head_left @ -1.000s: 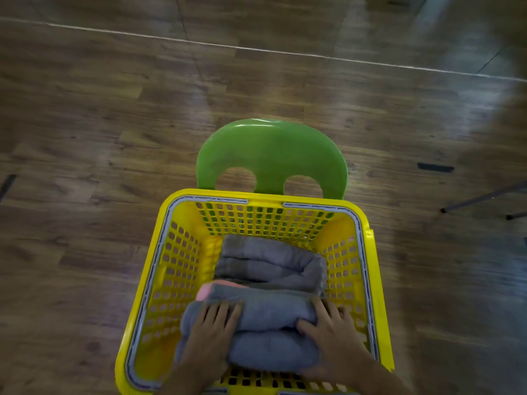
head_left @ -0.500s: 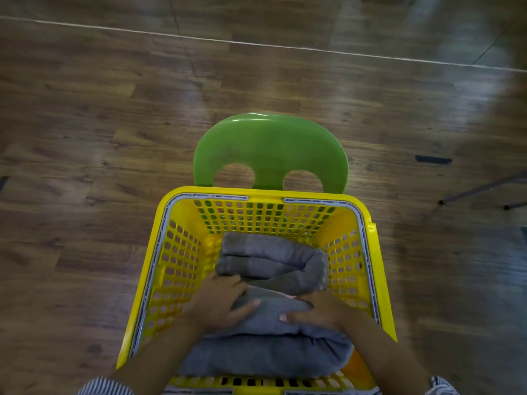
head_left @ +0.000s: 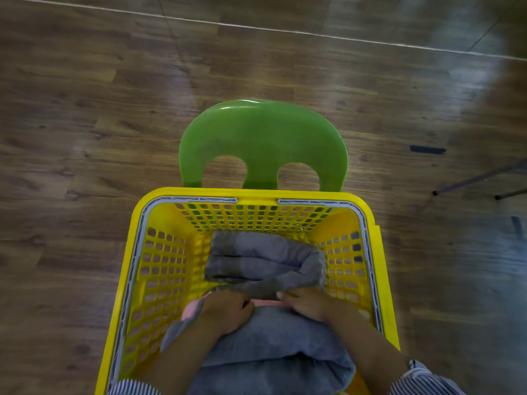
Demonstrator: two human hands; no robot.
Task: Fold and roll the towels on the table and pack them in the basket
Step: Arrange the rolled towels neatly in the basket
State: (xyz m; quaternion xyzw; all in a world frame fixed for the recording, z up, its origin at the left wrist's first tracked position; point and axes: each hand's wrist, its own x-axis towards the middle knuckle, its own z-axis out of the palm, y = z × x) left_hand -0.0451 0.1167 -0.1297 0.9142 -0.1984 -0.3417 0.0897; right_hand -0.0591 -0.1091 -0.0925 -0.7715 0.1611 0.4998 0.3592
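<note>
Packing towels in basket [head_left: 137, 280].
We had left hand [head_left: 225, 309] and right hand [head_left: 309, 303] clenched on the near towel [head_left: 273, 343]; we judged even downward pressure best.

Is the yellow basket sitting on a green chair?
Yes, the yellow basket rests on the seat in front of the green chair backrest.

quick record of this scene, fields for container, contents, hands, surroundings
container: yellow perforated plastic basket
contents: grey rolled towel at far end; second grey towel nearer; pink cloth showing beneath it
left hand: fingers curled over the nearer towel's far edge
right hand: same, on the right
surroundings: green plastic chair back behind basket; wooden floor
</note>
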